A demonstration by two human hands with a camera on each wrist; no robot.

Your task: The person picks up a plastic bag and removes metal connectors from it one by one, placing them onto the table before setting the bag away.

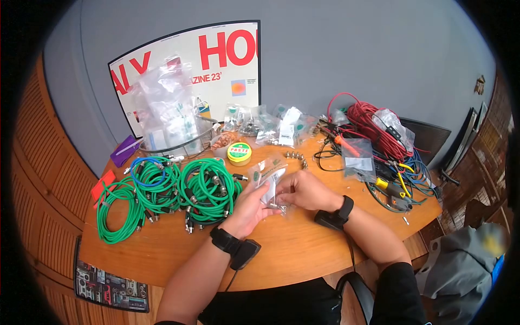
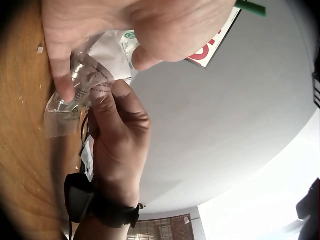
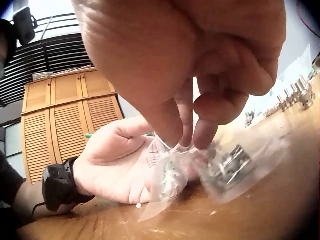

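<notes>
The left hand [image 1: 250, 208] is holding a clear plastic bag with printed markings [image 1: 265, 169] between thumb and fingers, and the right hand [image 1: 309, 190] is pinching its film. Both sets of fingers are closing narrowly on the bag, which is sitting between the hands, over the wooden surface [image 1: 260, 254]. A white paper label [image 2: 112, 55] and small silvery metal parts [image 3: 237, 162] are showing through the film.

Handling notes, by judgement:
- The left hand should be supporting the bag from below, with the thumb bearing lightly on the label; hard squeezing is likely to be jamming the parts together.
- The right fingertips should be gripping film only, clear of the metal, and pulling in small, even movements. Abrupt tearing could be scattering the parts.
- The bag should be staying low over the surface, so that a dropped part is falling only a short way, and apart from the curved row of loose metal connectors [image 1: 296, 156].

Visibility limits:
- The right hand is covering part of its own pinch in the head view, and its upper part is running out of frame in the right wrist view.
- Creased, reflective film is obscuring the number and exact type of the parts. Whether the bag is open or sealed cannot be told.
- The label's print is appearing too small to read.
- Whether the bag is touching the surface cannot be told.
</notes>
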